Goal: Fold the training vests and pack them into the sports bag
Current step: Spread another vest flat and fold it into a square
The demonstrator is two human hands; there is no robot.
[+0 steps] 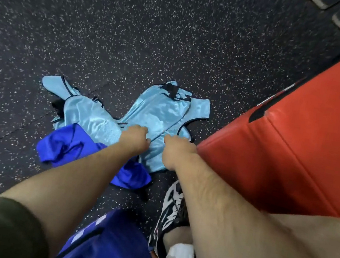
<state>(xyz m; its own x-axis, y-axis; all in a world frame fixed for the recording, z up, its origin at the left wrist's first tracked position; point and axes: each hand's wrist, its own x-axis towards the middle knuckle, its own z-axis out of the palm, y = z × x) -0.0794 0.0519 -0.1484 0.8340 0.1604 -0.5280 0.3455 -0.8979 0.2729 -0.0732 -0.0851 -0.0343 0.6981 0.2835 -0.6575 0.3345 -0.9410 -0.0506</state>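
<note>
Our left hand point(133, 137) has its fingers curled down and closed on the light blue mesh vest point(162, 114), near its lower hem. Our right hand point(173, 149) does the same just beside it, so both hands seem to pinch the same edge, though the fingertips are hidden under the knuckles.

This vest lies spread on the speckled rubber floor point(113, 30), its black-trimmed neck pointing away from us. A second light blue vest point(87, 113) lies crumpled to its left, touching it, and a royal blue vest point(68, 146) is bunched under our left forearm.

We judge the cloth to be very light, thin, soft and a little slippery, since it shines. It will not keep a shape, so it is better to hold it at two corners of the hem or at the shoulders and lift it flat.

Three dark stripes point(122, 124) show near the left hand, perhaps a brand mark. We can read no words.

A blue sports bag point(110, 246) with white marks lies near our feet, beside a red padded bench point(296, 137).
</note>
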